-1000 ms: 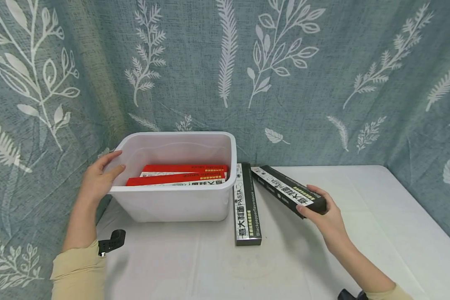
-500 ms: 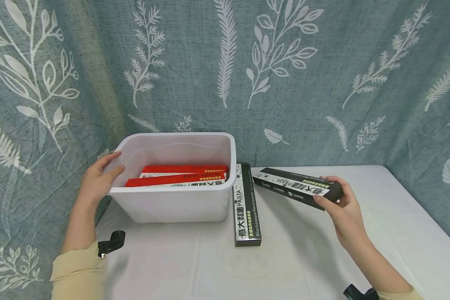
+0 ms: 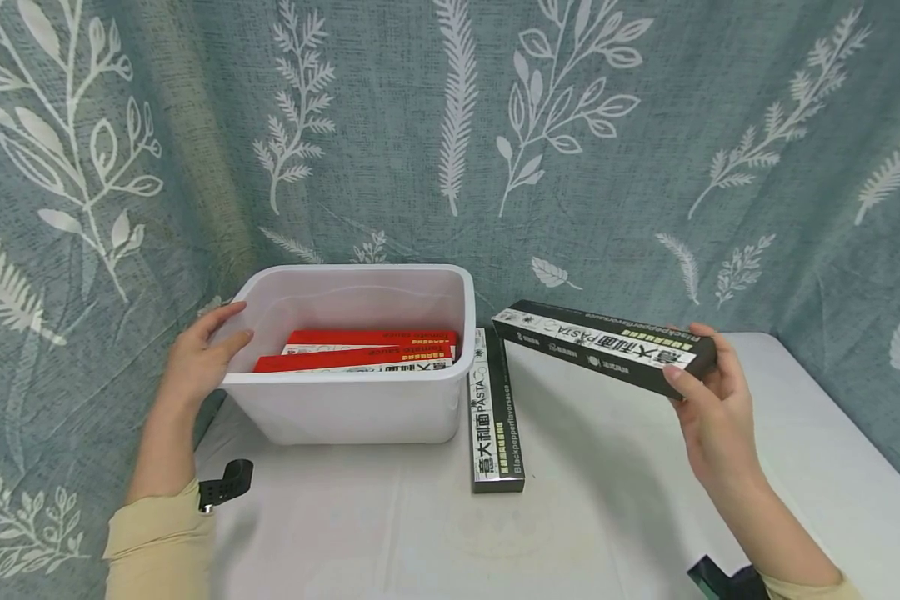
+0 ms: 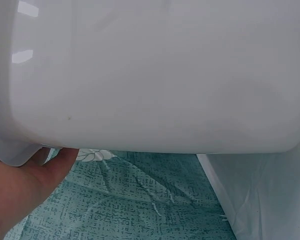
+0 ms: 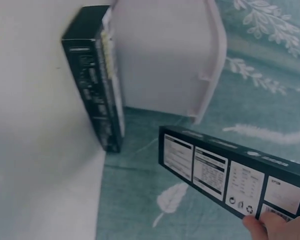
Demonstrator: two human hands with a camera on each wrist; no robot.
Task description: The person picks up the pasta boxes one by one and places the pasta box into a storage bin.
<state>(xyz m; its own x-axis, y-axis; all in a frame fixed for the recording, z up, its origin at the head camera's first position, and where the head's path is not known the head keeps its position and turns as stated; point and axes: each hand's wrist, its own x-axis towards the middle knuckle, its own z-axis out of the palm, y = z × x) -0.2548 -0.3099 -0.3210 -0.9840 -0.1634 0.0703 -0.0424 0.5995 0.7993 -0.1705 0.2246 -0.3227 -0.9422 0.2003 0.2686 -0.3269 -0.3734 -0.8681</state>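
Observation:
My right hand [image 3: 716, 400] pinches one end of a black pasta box [image 3: 600, 342] between thumb and fingers. The box is raised above the table, its far end close over a second black pasta box [image 3: 497, 408]. That one lies lengthwise beside the white plastic bin [image 3: 345, 408]. At the bin's left side, my left hand [image 3: 202, 350] grips the rim, with the fingertips partly hidden in the left wrist view. Inside the bin lie red pasta boxes [image 3: 352, 358], one overlapping the other. The right wrist view shows the printed underside of the held pasta box [image 5: 220, 170].
A white cloth [image 3: 420, 533] covers the table. Behind and to both sides hangs a blue-green curtain [image 3: 390, 167] with white leaf patterns, close to the back of the bin. The table's right edge slants toward me.
My right hand has lifted the pasta box off the table and moved it up and to the right, turning it closer to crosswise. My left hand stays on the bin's rim.

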